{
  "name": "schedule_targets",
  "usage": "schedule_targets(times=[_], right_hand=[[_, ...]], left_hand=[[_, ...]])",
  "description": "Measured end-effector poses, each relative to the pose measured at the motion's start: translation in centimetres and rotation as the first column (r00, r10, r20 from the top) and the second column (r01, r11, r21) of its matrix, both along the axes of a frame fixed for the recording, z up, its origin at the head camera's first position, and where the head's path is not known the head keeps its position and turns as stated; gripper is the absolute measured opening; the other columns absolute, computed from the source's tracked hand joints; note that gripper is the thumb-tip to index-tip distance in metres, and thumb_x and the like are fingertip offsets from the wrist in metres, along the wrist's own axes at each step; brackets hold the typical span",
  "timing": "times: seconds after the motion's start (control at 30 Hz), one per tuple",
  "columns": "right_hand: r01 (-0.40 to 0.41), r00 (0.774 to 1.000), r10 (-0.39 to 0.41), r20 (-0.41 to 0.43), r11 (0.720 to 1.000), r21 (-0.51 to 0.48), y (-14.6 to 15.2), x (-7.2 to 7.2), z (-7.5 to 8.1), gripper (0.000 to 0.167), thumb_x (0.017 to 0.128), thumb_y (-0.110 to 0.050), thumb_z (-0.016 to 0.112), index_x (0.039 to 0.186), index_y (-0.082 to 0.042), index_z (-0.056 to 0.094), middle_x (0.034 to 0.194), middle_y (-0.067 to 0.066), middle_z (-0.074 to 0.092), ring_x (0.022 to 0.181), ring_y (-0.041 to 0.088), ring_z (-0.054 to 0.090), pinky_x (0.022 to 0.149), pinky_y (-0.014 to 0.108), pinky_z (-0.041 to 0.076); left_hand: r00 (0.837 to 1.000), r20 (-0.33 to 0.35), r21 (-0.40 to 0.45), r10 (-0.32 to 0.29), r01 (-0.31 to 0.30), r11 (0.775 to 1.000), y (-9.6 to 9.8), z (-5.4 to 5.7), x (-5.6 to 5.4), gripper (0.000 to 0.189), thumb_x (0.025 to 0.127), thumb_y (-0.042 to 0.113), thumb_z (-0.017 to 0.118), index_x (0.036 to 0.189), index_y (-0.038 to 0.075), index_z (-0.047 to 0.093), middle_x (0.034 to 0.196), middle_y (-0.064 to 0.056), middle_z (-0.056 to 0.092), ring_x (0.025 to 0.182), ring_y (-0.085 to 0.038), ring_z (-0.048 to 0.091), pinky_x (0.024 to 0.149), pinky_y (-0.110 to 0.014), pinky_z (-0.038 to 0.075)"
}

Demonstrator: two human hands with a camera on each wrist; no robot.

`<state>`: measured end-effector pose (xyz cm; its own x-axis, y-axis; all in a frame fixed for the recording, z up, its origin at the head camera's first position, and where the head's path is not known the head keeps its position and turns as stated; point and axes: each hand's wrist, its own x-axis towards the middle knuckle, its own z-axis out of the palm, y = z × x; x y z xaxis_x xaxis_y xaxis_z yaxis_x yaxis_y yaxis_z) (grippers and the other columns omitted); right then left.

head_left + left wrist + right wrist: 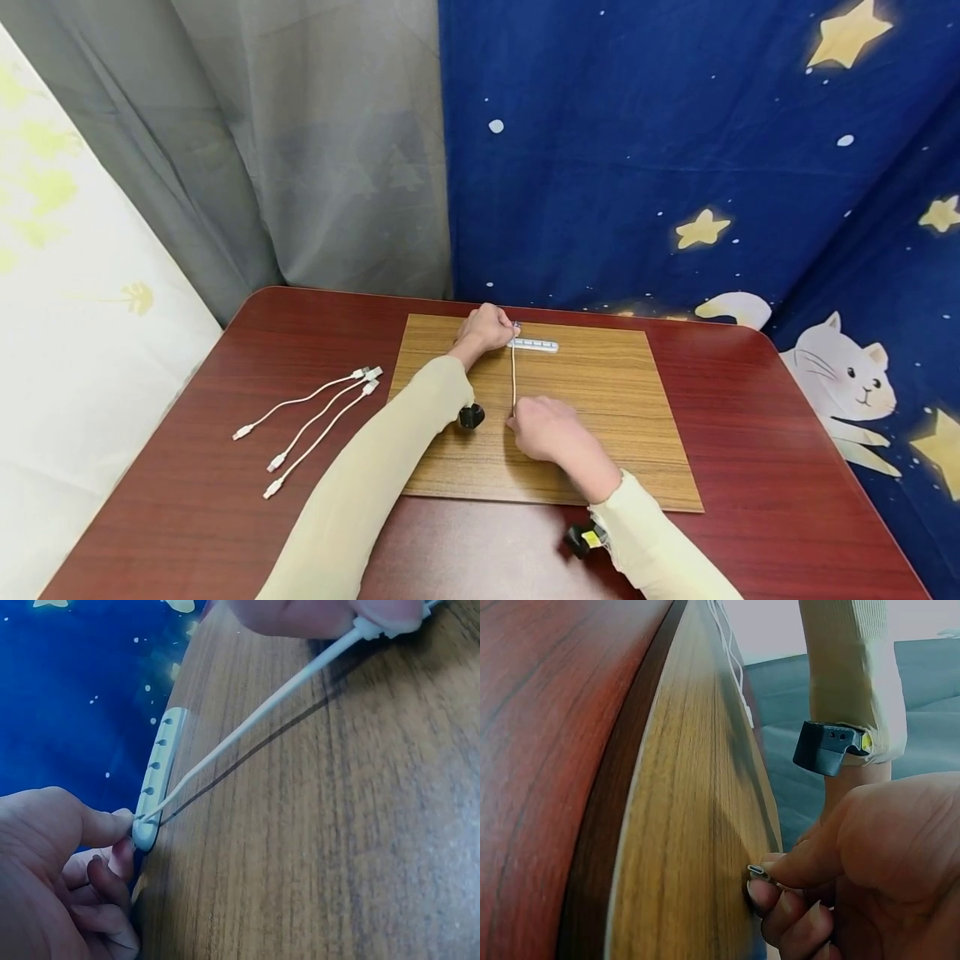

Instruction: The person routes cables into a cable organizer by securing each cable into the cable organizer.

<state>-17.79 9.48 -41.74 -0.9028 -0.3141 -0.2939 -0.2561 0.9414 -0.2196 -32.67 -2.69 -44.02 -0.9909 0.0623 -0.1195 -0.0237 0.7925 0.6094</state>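
A white charging cable [513, 375] runs taut between the two hands above a wood-grain board [600, 458]. My left hand [487, 327] is at the far end, pinching the cable beside a white cable clip strip [538, 345]. In the left wrist view, the cable [262, 712] meets the end slot of the strip [157, 772], with the left thumb and fingers [112, 825] right there. My right hand [547, 429] pinches the near plug, whose metal tip [757, 871] sticks out between thumb and finger.
Three more white cables [322, 421] lie side by side on the red-brown table [225, 358], left of the board. Black wrist cameras [471, 416] sit under both sleeves. A grey curtain [337, 150] and a blue star-patterned curtain [585, 167] hang behind the table.
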Motion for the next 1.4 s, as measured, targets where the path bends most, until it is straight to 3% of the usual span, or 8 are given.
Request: schedule_targets(times=[0.13, 0.4, 0.63, 0.8, 0.97, 1.23, 1.4], right_hand=[[0.002, 1.0, -0.002, 0.012, 1.0, -0.006, -0.4, -0.1, -0.1, 0.03, 0.103, -0.027, 0.061, 0.077, -0.013, 0.06, 0.074, 0.005, 0.059, 0.06, 0.02, 0.053, 0.057, 0.039, 0.045], [-0.029, 1.0, 0.03, 0.007, 0.994, -0.108, -0.6, 0.0, -0.7, 0.034, 0.104, -0.028, 0.06, 0.072, -0.015, 0.061, 0.066, 0.003, 0.054, 0.055, 0.017, 0.048, 0.052, 0.034, 0.042], [-0.035, 0.999, 0.037, 0.012, 0.988, -0.149, -0.3, 0.1, -0.7, 0.039, 0.104, -0.031, 0.06, 0.068, -0.016, 0.06, 0.064, 0.002, 0.051, 0.055, 0.017, 0.047, 0.055, 0.036, 0.043], [-0.016, 1.0, 0.019, 0.016, 0.987, -0.161, -0.1, 0.3, -0.2, 0.038, 0.104, -0.032, 0.059, 0.07, -0.016, 0.059, 0.064, 0.003, 0.051, 0.056, 0.018, 0.047, 0.057, 0.037, 0.043], [0.001, 1.0, -0.003, -0.012, 0.981, -0.193, 0.1, 0.3, 0.2, 0.038, 0.103, -0.032, 0.062, 0.069, -0.016, 0.058, 0.062, 0.001, 0.049, 0.057, 0.018, 0.047, 0.058, 0.038, 0.042], [-0.044, 0.999, 0.028, -0.046, 0.925, -0.377, 0.5, -0.1, -0.1, 0.029, 0.098, -0.03, 0.07, 0.075, -0.016, 0.059, 0.064, -0.005, 0.054, 0.059, 0.013, 0.05, 0.059, 0.034, 0.043], [-0.043, 0.999, 0.044, -0.01, 0.856, -0.516, 0.6, -0.3, -0.3, 0.02, 0.096, -0.025, 0.071, 0.083, -0.014, 0.062, 0.067, -0.006, 0.06, 0.061, 0.012, 0.054, 0.059, 0.033, 0.044]], left_hand=[[1.0, 0.01, 0.005, -0.004, 0.004, 1.0, -0.1, 0.2, 0.2, 0.023, 0.093, 0.038, 0.073, 0.081, 0.019, 0.074, 0.09, 0.002, 0.068, 0.088, -0.019, 0.061, 0.079, -0.039, 0.049], [0.999, 0.032, 0.04, 0.004, -0.005, 0.999, -0.7, 0.3, 0.4, 0.027, 0.093, 0.039, 0.073, 0.079, 0.017, 0.07, 0.085, 0.001, 0.065, 0.083, -0.021, 0.059, 0.076, -0.038, 0.046], [1.0, 0.018, 0.039, -0.005, 0.005, 0.999, -1.2, 0.3, 0.5, 0.028, 0.095, 0.04, 0.071, 0.081, 0.016, 0.072, 0.088, 0.0, 0.067, 0.084, -0.021, 0.061, 0.073, -0.036, 0.047], [1.0, -0.004, 0.035, 0.015, -0.015, 0.999, -2.3, 0.1, 0.7, 0.025, 0.095, 0.04, 0.07, 0.086, 0.016, 0.073, 0.093, 0.0, 0.068, 0.086, -0.02, 0.061, 0.076, -0.035, 0.048], [1.0, -0.023, 0.066, 0.009, -0.007, 0.998, -3.9, 0.5, 1.2, 0.024, 0.096, 0.037, 0.069, 0.09, 0.013, 0.069, 0.087, -0.002, 0.065, 0.084, -0.022, 0.06, 0.075, -0.036, 0.047], [0.998, -0.029, 0.127, -0.059, 0.062, 0.99, -6.8, 1.4, 2.7, 0.021, 0.096, 0.031, 0.068, 0.089, 0.011, 0.067, 0.062, -0.002, 0.061, 0.062, -0.02, 0.059, 0.065, -0.033, 0.044], [0.996, -0.01, 0.202, -0.084, 0.084, 0.976, -8.5, 1.7, 3.9, 0.02, 0.098, 0.027, 0.067, 0.091, 0.008, 0.067, 0.067, -0.009, 0.065, 0.06, -0.027, 0.062, 0.057, -0.031, 0.042]])
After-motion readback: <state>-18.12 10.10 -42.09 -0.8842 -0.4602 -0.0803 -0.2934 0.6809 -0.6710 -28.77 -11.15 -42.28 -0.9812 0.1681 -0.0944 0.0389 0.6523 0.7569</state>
